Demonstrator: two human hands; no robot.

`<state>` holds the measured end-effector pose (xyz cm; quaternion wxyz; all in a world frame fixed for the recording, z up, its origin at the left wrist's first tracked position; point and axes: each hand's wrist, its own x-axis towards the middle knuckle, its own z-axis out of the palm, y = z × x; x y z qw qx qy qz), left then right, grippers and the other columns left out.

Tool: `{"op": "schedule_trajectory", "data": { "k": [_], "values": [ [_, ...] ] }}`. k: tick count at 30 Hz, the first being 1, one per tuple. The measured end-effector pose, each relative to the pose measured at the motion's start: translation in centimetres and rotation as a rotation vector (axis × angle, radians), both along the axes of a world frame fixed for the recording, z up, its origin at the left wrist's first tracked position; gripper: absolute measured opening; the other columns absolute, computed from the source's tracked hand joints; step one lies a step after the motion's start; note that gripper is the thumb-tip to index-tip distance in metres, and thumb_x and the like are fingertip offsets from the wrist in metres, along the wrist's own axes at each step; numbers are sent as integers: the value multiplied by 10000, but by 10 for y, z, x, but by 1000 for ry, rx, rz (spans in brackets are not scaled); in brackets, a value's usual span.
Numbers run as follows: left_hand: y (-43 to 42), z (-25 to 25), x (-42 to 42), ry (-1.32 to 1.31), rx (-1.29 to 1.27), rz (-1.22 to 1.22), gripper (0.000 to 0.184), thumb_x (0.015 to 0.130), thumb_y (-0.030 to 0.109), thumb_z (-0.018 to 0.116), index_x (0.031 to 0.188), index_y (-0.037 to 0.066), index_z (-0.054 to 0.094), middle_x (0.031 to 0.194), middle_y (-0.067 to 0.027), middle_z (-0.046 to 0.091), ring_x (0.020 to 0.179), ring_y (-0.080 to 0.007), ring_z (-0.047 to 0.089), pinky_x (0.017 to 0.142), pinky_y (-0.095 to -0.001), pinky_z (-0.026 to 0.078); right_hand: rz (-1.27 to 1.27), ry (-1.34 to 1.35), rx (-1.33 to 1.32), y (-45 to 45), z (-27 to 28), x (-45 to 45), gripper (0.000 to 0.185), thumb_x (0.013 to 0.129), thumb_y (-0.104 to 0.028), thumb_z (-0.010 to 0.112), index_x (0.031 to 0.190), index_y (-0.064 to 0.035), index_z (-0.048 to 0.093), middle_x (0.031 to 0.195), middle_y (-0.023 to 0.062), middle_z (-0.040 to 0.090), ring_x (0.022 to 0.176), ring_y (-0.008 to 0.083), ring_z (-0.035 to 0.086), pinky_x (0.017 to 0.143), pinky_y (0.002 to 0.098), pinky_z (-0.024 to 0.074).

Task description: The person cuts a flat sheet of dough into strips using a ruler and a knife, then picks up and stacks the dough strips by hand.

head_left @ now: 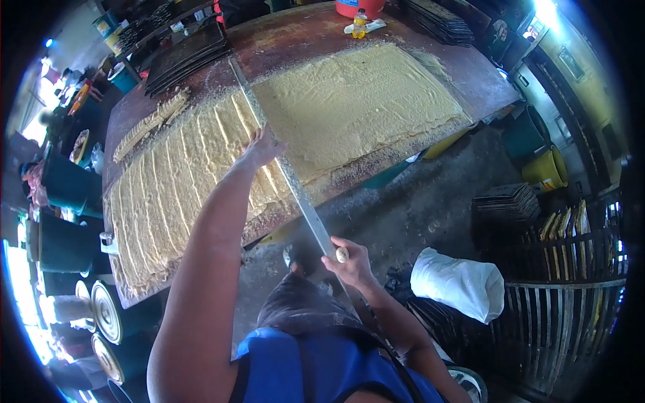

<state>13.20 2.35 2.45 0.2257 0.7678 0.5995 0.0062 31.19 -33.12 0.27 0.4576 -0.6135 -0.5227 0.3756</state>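
Note:
A wide sheet of pale yellow dough (356, 101) covers much of the table; its left part is scored into long strips (168, 174). A long, flat straightedge (302, 198) lies across it and runs over the near table edge towards my body. My left hand (261, 149) grips the straightedge about midway, on the dough. At its near end, my right hand (353, 265) is closed round a tool with a round, pale handle end (342, 254), its fingers against the straightedge. The rest of that tool is hidden. Loose cut dough strips (151, 124) lie at the far left.
Dark flat trays (188, 57) are stacked at the table's far left, others (437, 23) at the far right. A small bottle (359, 24) stands near a red tub (359, 7). A white sack (457, 284) and slatted racks (571, 309) are on my right, green bins (67, 188) left.

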Motion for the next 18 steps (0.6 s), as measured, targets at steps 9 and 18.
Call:
{"op": "schedule_trajectory", "data": {
  "k": [9,18],
  "values": [
    [11,-9,0,-17,-27,22,1073,853,665,611,1605,161,35,1664,-150,110,1539,-324,87,1184,-657,134,-18,37,-43,4,-5,1,559,747,-140,849,1217,75,636,1028,158,729,883,154,703,777,291,565],
    [28,-19,-9,-81,19,-37,1113,825,621,688,1602,138,53,1639,-189,189,1517,-342,184,1208,-577,189,42,-128,138,9,-3,10,531,764,-167,849,1217,19,643,1031,141,707,939,180,690,785,317,553]
  ]
}}
